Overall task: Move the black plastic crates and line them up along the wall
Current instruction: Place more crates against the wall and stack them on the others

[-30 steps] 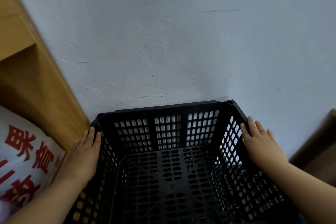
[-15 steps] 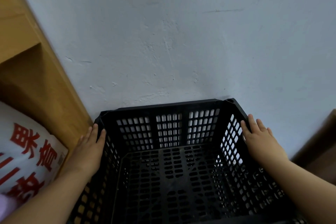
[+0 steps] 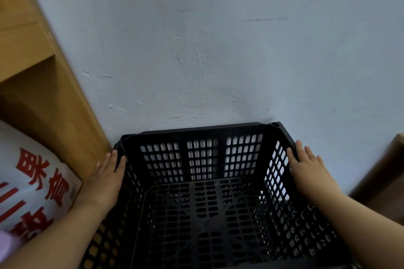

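Change since the earlier frames: little is altered. The crate (image 3: 202, 159) is kept in its place and both hands are kept on its side rims. The left hand (image 3: 102, 183) is found slightly nearer the crate's far left corner.
Count: one crate, two hands, one sack, one wooden shelf unit and one brown piece of furniture are shown.
Crate, appearance: black plastic with an open top. The floor and all visible sides are pierced by rows of small slots in panels divided by solid ribs. A solid rim runs round the top, with a moulded socket at the far right corner. Nothing is seen inside.
Crate, position: the pale grey wall (image 3: 218, 50) stands directly behind the crate's far rim, which runs parallel to it. Whether the two touch cannot be told.
Left hand, grip: laid along the crate's left rim near the far corner, with the fingers straight on the outer side and the thumb on the inner side.
Right hand (image 3: 306, 172), grip: laid flat on the crate's right rim, with the fingers straight and slightly spread, directed away from the person.
Shelf unit (image 3: 43, 98): light wood, standing just left of the crate's far left corner.
Sack (image 3: 32, 181): white with red characters, lying left of the crate beyond the left hand.
Brown furniture (image 3: 387, 181): partly seen to the right of the crate, apart from it.
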{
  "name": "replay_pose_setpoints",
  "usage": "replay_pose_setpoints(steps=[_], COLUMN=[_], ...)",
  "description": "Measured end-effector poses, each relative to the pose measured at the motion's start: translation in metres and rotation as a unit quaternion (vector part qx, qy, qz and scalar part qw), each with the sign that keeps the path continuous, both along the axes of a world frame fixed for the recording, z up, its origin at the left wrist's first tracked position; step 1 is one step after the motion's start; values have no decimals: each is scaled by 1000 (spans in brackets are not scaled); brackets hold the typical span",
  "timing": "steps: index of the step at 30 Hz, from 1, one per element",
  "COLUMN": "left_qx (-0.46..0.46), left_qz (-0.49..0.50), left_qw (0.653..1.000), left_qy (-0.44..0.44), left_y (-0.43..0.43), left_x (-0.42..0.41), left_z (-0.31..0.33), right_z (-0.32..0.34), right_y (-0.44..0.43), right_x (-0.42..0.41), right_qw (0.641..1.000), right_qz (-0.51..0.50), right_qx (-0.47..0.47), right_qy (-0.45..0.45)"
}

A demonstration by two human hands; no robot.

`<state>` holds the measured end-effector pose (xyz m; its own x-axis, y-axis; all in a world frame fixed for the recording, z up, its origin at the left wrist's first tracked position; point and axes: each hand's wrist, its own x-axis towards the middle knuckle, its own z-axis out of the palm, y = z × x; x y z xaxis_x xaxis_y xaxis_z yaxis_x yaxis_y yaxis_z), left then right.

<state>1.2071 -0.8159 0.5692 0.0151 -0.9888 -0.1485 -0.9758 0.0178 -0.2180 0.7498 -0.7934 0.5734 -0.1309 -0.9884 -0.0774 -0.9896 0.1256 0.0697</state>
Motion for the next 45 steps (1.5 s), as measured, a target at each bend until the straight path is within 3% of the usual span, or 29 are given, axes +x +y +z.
replay_pose_setpoints(steps=[18, 38, 41, 45], left_qx=[-4, -3, -1, -18], left_qz=[11, 16, 18, 9], left_qw=[1000, 1000, 999, 999], left_qy=[27, -27, -46, -26], left_y=[5, 4, 10, 13], left_x=[-14, -17, -20, -47], left_z=[10, 12, 13, 21], right_z=[-7, -7, 1, 22], right_y=[-4, -3, 0, -4], right_x=[-4, -4, -2, -11], right_qw=[999, 999, 1000, 994], right_qz=[-3, 2, -5, -49], right_qx=[-7, 2, 13, -17], right_qy=[33, 41, 10, -100])
